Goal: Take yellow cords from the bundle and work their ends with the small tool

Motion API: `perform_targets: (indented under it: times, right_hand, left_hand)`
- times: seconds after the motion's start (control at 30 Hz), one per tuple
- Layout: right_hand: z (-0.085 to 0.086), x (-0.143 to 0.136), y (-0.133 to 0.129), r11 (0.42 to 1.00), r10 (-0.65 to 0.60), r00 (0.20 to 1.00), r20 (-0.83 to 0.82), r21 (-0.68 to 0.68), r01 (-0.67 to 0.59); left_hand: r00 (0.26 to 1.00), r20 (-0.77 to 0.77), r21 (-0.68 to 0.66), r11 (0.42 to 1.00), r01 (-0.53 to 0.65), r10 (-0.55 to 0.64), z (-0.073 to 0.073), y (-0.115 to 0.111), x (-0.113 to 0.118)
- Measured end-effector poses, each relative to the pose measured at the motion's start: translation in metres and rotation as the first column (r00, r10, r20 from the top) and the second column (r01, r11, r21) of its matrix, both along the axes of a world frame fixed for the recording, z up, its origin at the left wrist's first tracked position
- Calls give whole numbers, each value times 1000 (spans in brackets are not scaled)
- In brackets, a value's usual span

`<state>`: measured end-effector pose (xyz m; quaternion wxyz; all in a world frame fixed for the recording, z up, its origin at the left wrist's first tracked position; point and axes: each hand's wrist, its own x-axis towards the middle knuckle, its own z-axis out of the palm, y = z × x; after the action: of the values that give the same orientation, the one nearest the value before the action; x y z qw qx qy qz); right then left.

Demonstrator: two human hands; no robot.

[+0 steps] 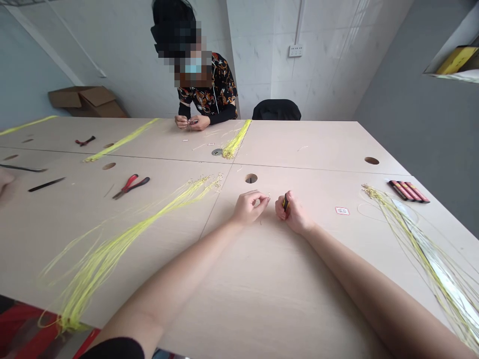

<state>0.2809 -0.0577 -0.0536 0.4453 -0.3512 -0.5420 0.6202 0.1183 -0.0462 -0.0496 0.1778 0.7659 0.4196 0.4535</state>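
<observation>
Near the middle of the pale table, my left hand (250, 206) pinches the end of a thin yellowish wire (261, 221), and a short piece hangs below the fingers. Just to its right, my right hand (294, 213) is closed around a small black and yellow lighter (285, 202). The two hands are apart. A long bundle of yellow wires (149, 219) lies to the left of my left arm. Another wire bundle (407, 230) lies at the right, over a shiny flat strip (436, 253).
Red-handled pliers (130, 186) and a black tool (47, 184) lie left. Several red lighters (409, 191) and a small label (342, 211) lie right. A person (209, 94) works across the table (299, 299). Round holes (251, 178) pierce the top.
</observation>
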Motion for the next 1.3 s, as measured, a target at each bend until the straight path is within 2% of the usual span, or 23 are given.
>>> perform_targets:
  times: [0.43,0.9,1.1,1.3]
  right_hand:
    - [-1,1,0,997,69,988,-138,-26,-73]
    - [-3,1,2,992,69,963,-259,-83,-93]
    - [-1,2,2,984,50,973,-226,-157,-87]
    - [-1,2,2,981,60,977,-205,-169,-96]
  left_hand:
    - [1000,8,-8,1000,14,-14,1,0,0]
    - [1000,17,-4,1000,12,-12,1,0,0]
    - [1000,2,-1,1000,5,-5,0,0,0]
    - [1000,-5,-2,1000,3,-3,0,0,0]
